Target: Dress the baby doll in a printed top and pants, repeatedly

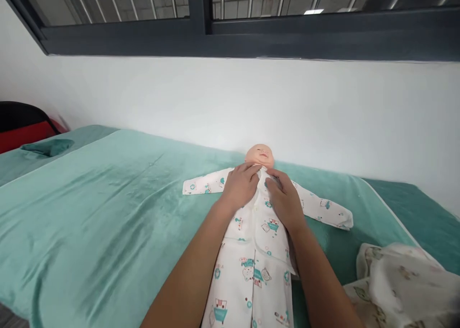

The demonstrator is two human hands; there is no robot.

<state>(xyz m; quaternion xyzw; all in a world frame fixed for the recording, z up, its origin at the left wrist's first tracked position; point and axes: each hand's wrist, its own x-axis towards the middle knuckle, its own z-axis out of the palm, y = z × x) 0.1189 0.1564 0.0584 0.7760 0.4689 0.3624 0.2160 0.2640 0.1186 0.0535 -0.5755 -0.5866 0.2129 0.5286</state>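
Observation:
A baby doll (260,155) lies on its back on a teal blanket (108,208), head toward the white wall. It wears a white printed sleepsuit (257,265) with both sleeves spread out sideways. My left hand (240,186) and my right hand (284,198) rest side by side on the doll's chest just under the chin. The fingers of both hands are curled and pinch the front edges of the sleepsuit near the collar. My forearms cover part of the suit's sides.
A crumpled pale printed cloth (398,280) lies at the lower right. A small folded teal cloth (46,146) sits at the far left, with a red and black object (21,126) behind it. A dark-framed window (230,30) runs above the wall.

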